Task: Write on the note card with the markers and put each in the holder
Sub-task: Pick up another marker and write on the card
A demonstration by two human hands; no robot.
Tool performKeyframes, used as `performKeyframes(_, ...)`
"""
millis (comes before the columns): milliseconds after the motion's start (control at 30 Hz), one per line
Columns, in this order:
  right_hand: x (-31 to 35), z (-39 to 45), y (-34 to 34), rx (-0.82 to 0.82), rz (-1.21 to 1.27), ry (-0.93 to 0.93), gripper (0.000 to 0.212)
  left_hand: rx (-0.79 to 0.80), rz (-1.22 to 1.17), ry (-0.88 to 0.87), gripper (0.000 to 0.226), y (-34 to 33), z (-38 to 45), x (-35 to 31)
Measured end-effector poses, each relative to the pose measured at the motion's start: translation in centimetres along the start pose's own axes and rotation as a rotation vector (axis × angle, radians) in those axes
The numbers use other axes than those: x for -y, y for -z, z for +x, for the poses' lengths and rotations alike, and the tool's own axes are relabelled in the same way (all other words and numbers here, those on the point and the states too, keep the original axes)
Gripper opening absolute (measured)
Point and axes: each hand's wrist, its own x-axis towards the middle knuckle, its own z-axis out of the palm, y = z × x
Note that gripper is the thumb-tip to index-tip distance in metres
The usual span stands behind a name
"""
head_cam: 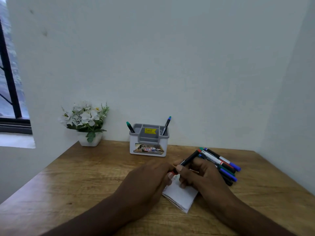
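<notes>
My right hand point(199, 174) grips a black marker with red ends point(190, 158), its barrel slanting up and away. My left hand point(146, 178) pinches the marker's red lower end point(173, 172), just above the white note card pad point(180, 195) on the wooden table point(85, 181). A grey and white holder point(148, 142) stands at the back by the wall. It holds a green-capped marker point(130, 127) on its left and a blue-capped marker point(166, 125) on its right. Several loose markers point(221, 164) lie in a pile behind my right hand.
A white pot of artificial flowers point(86, 121) stands at the table's back left corner. White walls close in behind and to the right. A dark-framed window point(10, 92) is at the far left.
</notes>
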Motion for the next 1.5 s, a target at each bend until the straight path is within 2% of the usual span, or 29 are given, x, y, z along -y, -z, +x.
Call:
performKeyframes(100,0.0,0.0,-0.1,0.023,-0.034,0.022,0.018,-0.003,-0.036,0.003,0.022,-0.2,0.2,0.1)
performKeyframes(467,-0.4,0.1,-0.1,0.015,-0.066,0.057,0.033,0.012,-0.191,0.028,0.025,-0.9,0.8,0.0)
performKeyframes(600,-0.5,0.0,-0.1,0.097,-0.024,0.066,0.026,0.032,-0.233,0.005,0.027,-0.9,0.3,0.4)
performKeyframes(700,-0.5,0.0,-0.1,0.136,0.002,0.069,0.021,0.032,-0.169,-0.021,0.032,-0.8,0.2,0.3)
performKeyframes(900,-0.6,0.1,0.3,0.136,0.110,0.028,0.024,0.002,-0.096,-0.005,0.042,0.3,0.4,0.5)
performKeyframes(1067,-0.9,1.3,0.3,-0.056,0.357,-0.095,0.037,0.106,-0.003,0.023,0.062,1.7,0.0,2.0)
performKeyframes(1200,-0.7,1.8,0.7,-0.106,0.532,-0.177,0.023,0.171,0.089,-0.019,0.065,1.8,0.1,2.3)
performKeyframes(1333,-0.9,1.8,1.0,-0.047,0.387,-0.156,0.027,0.152,0.098,-0.024,0.064,1.6,0.1,2.3)
performKeyframes(1500,-0.5,0.4,0.8,0.029,-0.004,-0.025,0.012,0.140,0.122,-0.032,0.065,1.1,0.2,2.6)
